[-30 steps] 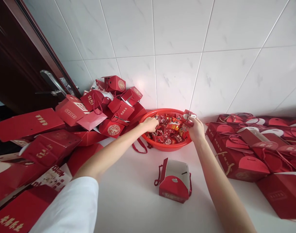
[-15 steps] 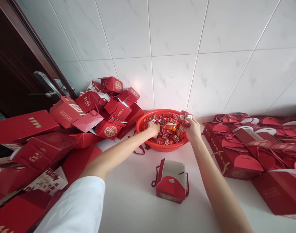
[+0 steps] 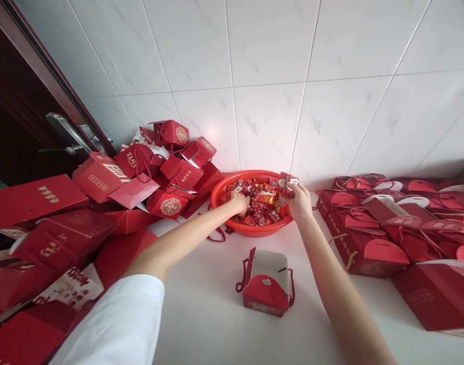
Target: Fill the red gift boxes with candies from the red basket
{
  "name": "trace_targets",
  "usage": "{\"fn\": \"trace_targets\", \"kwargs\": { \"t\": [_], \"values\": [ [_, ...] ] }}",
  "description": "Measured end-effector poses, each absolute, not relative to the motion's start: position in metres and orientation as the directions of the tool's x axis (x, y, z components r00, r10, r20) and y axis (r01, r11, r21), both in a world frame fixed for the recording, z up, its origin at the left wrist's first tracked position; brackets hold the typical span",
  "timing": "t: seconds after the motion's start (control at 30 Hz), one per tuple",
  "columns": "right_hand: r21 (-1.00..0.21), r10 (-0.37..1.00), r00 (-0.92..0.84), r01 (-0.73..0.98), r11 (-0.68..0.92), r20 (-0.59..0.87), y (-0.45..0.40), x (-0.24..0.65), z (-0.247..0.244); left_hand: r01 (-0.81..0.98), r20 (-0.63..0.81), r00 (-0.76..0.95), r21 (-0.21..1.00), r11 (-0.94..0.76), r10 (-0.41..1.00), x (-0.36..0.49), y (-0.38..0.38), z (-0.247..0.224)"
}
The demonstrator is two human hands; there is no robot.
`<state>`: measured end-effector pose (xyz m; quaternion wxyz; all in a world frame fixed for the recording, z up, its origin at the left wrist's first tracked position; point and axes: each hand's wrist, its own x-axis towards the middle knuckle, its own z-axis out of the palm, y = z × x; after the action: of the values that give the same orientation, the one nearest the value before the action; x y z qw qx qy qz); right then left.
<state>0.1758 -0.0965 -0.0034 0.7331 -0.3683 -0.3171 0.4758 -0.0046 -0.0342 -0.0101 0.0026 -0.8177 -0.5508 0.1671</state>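
A red plastic basket (image 3: 250, 231) holds a heap of wrapped candies (image 3: 265, 198) in red and gold. My left hand (image 3: 240, 204) reaches into the heap at the left, its fingers curled down among the wrappers; what they grip, if anything, is hidden. Above the basket's right rim, my right hand (image 3: 301, 202) is closed on a red candy packet (image 3: 288, 183) with a white label. Nearer to me stands a small red gift box (image 3: 266, 299), its top open and its pale inside showing, with a cord handle at each side.
Red gift boxes (image 3: 171, 207) lie in a jumbled pile at the left, beside a dark door with a metal handle (image 3: 67, 129). More red boxes (image 3: 376, 243) with cords stand in rows at the right. A white tiled wall (image 3: 270, 126) rises behind the basket.
The whole view has shifted slightly, so things sit a little further left. Both hands keep nearly the same places, the right still with the candy packet.
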Motion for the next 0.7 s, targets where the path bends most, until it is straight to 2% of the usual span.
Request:
{"fn": "trace_targets", "kwargs": {
  "t": [0.17,0.43,0.6,0.7],
  "values": [
    [-0.833,0.932,0.352,-0.488,0.26,0.085,-0.099,0.175,0.0,0.885,-0.286,0.342,-0.223,-0.409,0.895,-0.002,-0.04,-0.004],
    [-0.837,0.928,0.353,-0.467,0.286,0.12,-0.099,0.174,-0.001,0.844,-0.307,0.405,-0.235,-0.481,0.861,-0.002,-0.052,0.007],
    [-0.835,0.932,0.345,-0.475,0.277,0.113,-0.099,0.174,-0.001,0.819,-0.321,0.466,-0.196,-0.539,0.824,-0.013,-0.049,0.016],
    [-0.838,0.936,0.337,-0.477,0.264,0.103,-0.099,0.174,0.0,0.805,-0.276,0.542,-0.101,-0.584,0.794,-0.022,-0.046,0.023]
  ]
}}
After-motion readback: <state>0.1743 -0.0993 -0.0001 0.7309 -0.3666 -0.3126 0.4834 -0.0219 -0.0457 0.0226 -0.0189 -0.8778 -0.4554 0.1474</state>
